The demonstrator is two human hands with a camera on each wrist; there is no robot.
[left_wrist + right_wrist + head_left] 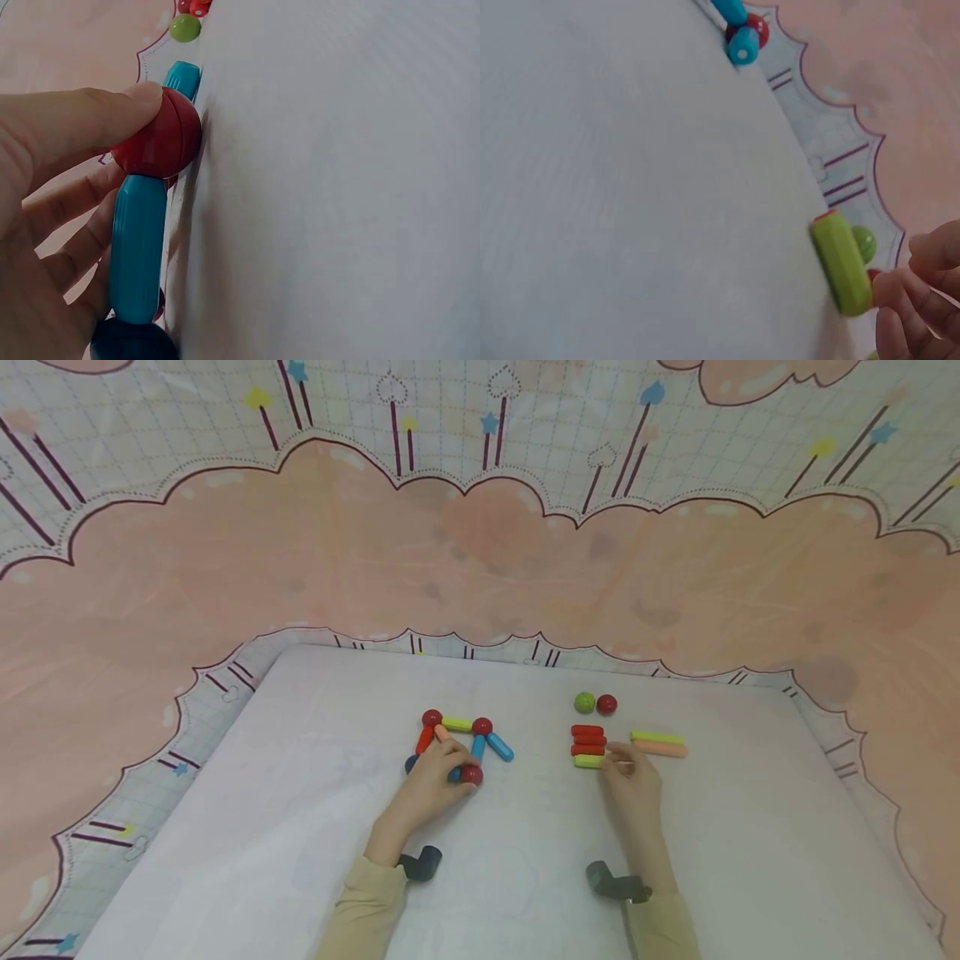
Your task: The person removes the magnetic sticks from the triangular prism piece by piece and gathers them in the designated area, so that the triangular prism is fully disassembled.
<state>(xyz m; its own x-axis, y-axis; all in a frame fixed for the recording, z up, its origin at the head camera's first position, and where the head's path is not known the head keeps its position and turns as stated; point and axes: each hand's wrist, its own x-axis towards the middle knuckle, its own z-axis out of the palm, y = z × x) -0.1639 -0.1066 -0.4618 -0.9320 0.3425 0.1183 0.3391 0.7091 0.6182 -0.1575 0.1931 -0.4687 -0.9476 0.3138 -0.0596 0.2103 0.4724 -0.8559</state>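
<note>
My left hand (pixel 433 774) holds a red ball (pixel 159 139), its thumb on top. The ball is a corner of a joined shape of rods and balls. A blue rod (pixel 139 247) runs from it to a dark blue ball (pixel 133 341). A second blue rod (pixel 478 747) leads up to another red ball (pixel 482 727). An orange rod (pixel 442 732) and a red rod (pixel 424 740) show by the far-left red ball (pixel 432 718). My right hand (pixel 633 777) has loosely curled fingers beside a yellow-green rod (pixel 841 262), with nothing visible in them.
Several red rods (pixel 588 740) lie stacked with the yellow-green one. Behind them sit a green ball (pixel 585 702) and a red ball (pixel 607 704). Another yellow-green rod (pixel 657 737) and a peach rod (pixel 660 749) lie to the right on the white table (pixel 517 902).
</note>
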